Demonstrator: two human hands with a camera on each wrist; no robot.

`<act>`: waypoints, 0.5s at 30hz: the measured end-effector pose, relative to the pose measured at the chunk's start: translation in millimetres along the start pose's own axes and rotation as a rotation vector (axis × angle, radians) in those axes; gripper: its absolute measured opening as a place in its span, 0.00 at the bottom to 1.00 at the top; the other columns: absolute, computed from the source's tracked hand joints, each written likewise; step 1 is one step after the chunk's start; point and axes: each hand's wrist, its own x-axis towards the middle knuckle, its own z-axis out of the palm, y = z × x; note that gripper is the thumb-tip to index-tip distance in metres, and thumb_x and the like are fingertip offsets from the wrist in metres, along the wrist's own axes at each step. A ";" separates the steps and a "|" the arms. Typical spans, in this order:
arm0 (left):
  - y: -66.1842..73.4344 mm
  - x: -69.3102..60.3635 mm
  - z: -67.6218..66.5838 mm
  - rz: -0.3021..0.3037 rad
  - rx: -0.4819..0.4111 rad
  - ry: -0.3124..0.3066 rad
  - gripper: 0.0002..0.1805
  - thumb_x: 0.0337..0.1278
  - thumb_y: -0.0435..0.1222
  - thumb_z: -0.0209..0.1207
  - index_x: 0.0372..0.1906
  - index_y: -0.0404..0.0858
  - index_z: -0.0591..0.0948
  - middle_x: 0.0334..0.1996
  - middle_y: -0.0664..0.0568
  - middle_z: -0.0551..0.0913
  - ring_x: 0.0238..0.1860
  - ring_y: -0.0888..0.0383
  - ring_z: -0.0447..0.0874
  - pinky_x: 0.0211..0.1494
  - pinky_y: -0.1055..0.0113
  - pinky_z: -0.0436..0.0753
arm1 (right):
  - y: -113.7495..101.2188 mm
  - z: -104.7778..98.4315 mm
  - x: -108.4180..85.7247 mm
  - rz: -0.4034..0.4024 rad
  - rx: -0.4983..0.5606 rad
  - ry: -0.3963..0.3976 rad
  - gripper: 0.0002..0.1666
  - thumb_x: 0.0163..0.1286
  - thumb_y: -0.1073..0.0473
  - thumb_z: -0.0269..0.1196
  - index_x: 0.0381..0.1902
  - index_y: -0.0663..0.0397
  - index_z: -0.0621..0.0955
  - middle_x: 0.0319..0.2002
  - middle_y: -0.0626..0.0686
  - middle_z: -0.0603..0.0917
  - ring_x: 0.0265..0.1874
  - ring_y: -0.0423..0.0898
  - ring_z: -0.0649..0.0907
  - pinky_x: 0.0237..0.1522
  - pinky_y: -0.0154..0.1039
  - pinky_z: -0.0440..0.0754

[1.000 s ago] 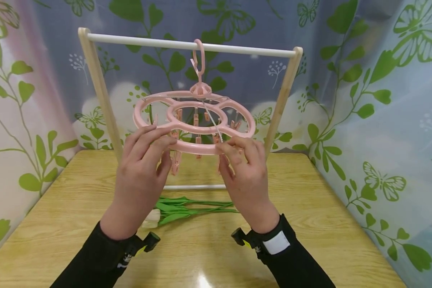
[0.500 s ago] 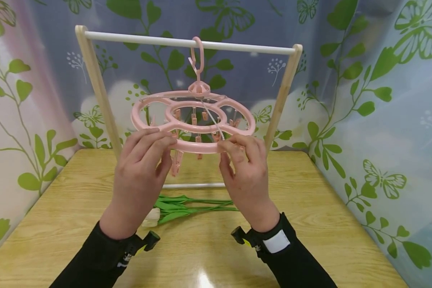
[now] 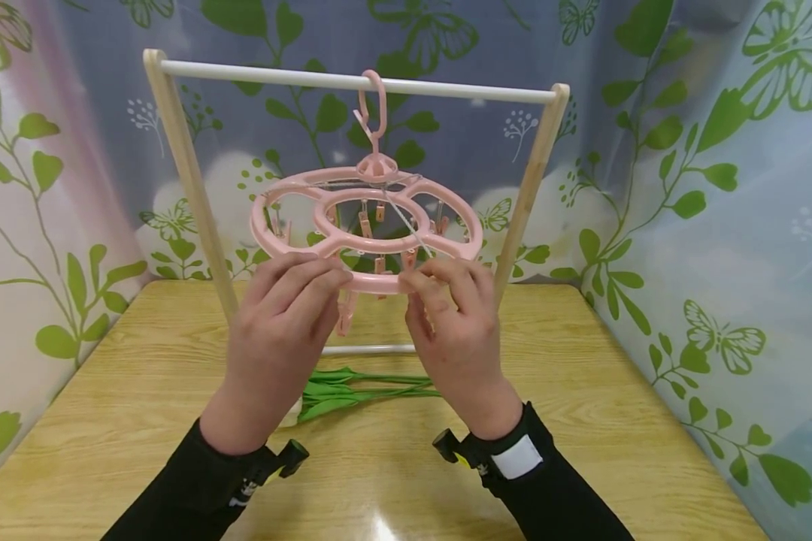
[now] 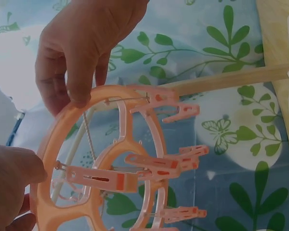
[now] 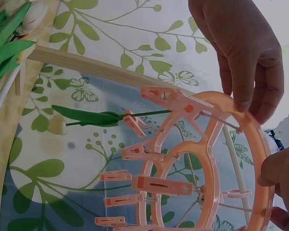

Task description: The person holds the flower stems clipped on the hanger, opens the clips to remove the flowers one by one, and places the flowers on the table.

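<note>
A pink clip hanger [image 3: 375, 282] hangs by its hook over the rack's white rod. My left hand [image 3: 277, 330] pinches its front rim left of centre. On the same rim, right of centre, my right hand [image 3: 460, 330] also pinches with thumb and fingers. Several pink clothes pegs [image 4: 101, 179] dangle beneath the frame. In the right wrist view a single white tulip [image 5: 91, 118] hangs head down, its stem reaching in among the pegs; which peg bears it I cannot tell. More tulips [image 3: 345, 391] lie on the table below, their pale heads partly behind my left wrist.
The rack has wooden side posts [image 3: 188, 173], a white top rod [image 3: 460, 90] and a white lower rod [image 3: 368, 349]. It stands on a wood-grain table [image 3: 582, 421]. Leaf-and-butterfly printed curtains [image 3: 717, 225] enclose the back and sides.
The hanger has turned a little, and its pegs have shifted. My left hand has moved slightly right, so the hands are closer together; both still pinch the rim.
</note>
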 end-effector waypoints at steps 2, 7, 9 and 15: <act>2.3 0.0 1.2 0.013 0.008 0.007 0.09 0.64 0.26 0.64 0.47 0.34 0.87 0.46 0.43 0.89 0.51 0.42 0.84 0.59 0.55 0.81 | -2.0 1.3 -0.5 -0.009 0.004 -0.005 0.14 0.66 0.70 0.66 0.49 0.57 0.85 0.46 0.59 0.83 0.46 0.59 0.77 0.51 0.52 0.77; 7.4 -1.5 5.4 0.047 0.053 0.019 0.09 0.63 0.25 0.64 0.46 0.35 0.87 0.44 0.45 0.90 0.49 0.43 0.84 0.57 0.56 0.83 | -5.5 4.6 -2.1 -0.025 -0.003 -0.015 0.15 0.66 0.70 0.66 0.50 0.56 0.84 0.45 0.58 0.83 0.45 0.58 0.80 0.50 0.51 0.78; 8.9 -2.8 6.8 0.059 0.071 0.018 0.10 0.62 0.24 0.65 0.47 0.35 0.87 0.44 0.45 0.90 0.49 0.44 0.84 0.57 0.56 0.83 | -6.1 5.7 -2.7 -0.023 0.001 -0.017 0.15 0.66 0.70 0.65 0.51 0.56 0.84 0.45 0.58 0.83 0.46 0.58 0.80 0.50 0.51 0.78; 11.4 -5.3 8.5 0.060 0.047 -0.001 0.13 0.61 0.24 0.66 0.49 0.36 0.88 0.47 0.46 0.90 0.51 0.43 0.83 0.59 0.55 0.82 | -5.9 8.6 -4.3 -0.015 0.011 -0.013 0.16 0.67 0.70 0.65 0.51 0.54 0.85 0.45 0.57 0.83 0.45 0.58 0.80 0.48 0.52 0.78</act>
